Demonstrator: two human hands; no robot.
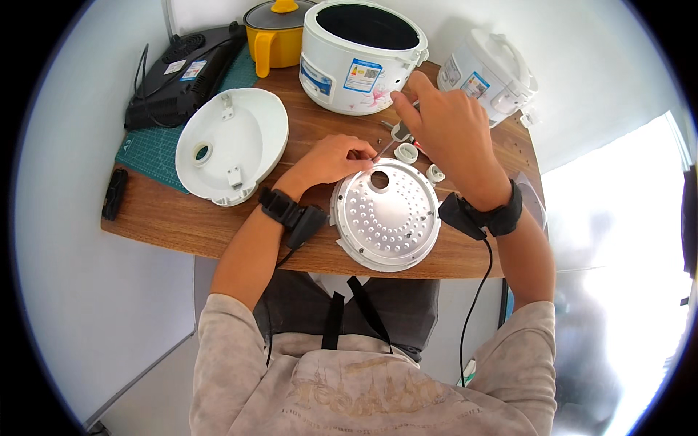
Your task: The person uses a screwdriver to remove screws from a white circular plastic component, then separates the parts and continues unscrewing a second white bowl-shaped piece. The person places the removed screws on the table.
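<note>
A round silvery metal plate (392, 211) with rows of dimples and one large hole lies near the table's front edge. My right hand (454, 123) is closed around a screwdriver (386, 147), which slants down to the plate's far rim. Beside that tip, my left hand (331, 161) has its fingers curled together at the rim; whatever they pinch is hidden. Just beyond the plate are a small white plastic ring (406, 152) and another small white part (435, 174). To the left, a white rice cooker lid shell (233, 145) lies with its inside facing up.
A white rice cooker body (356, 102) stands open at the back, next to a yellow pot (280, 43). Back right is a second white rice cooker (488, 73). A black appliance (185, 76) rests on a green cutting mat (145, 156) at the left.
</note>
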